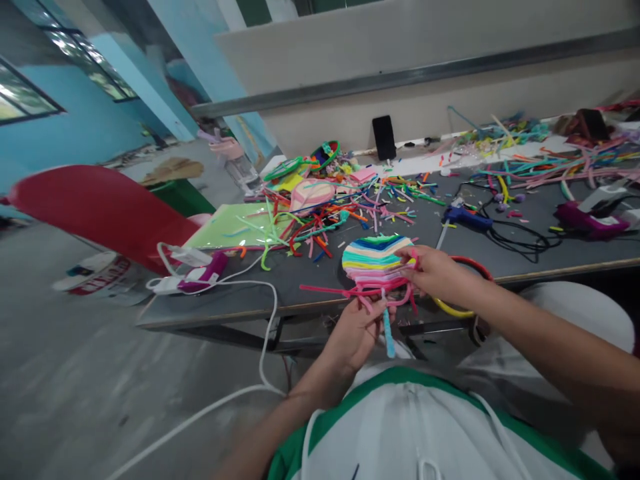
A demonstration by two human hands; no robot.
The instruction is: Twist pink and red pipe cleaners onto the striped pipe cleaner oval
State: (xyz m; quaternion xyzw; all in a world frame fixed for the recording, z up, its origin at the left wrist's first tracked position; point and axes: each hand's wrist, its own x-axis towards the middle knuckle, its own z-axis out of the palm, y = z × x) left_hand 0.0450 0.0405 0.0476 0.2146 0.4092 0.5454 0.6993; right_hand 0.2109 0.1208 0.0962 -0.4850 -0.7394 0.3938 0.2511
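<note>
Between my hands is a round fan-like craft of fuzzy pipe cleaners, striped in blue, green, cream, yellow and pink. Pink pipe cleaners stick out along its lower edge, and a light blue fuzzy handle hangs below. My left hand is closed at the base of the craft, its fingers pinching where handle and pink strands meet. At the right edge of the disc, my right hand pinches a pink strand between thumb and fingers. The fingers hide part of the rim.
Scattered pipe-cleaner pieces cover the table's back. A blue glue gun with a black cord lies right. A purple-and-white power strip trails a white cable off the left edge. A phone leans on the wall; a red chair stands left.
</note>
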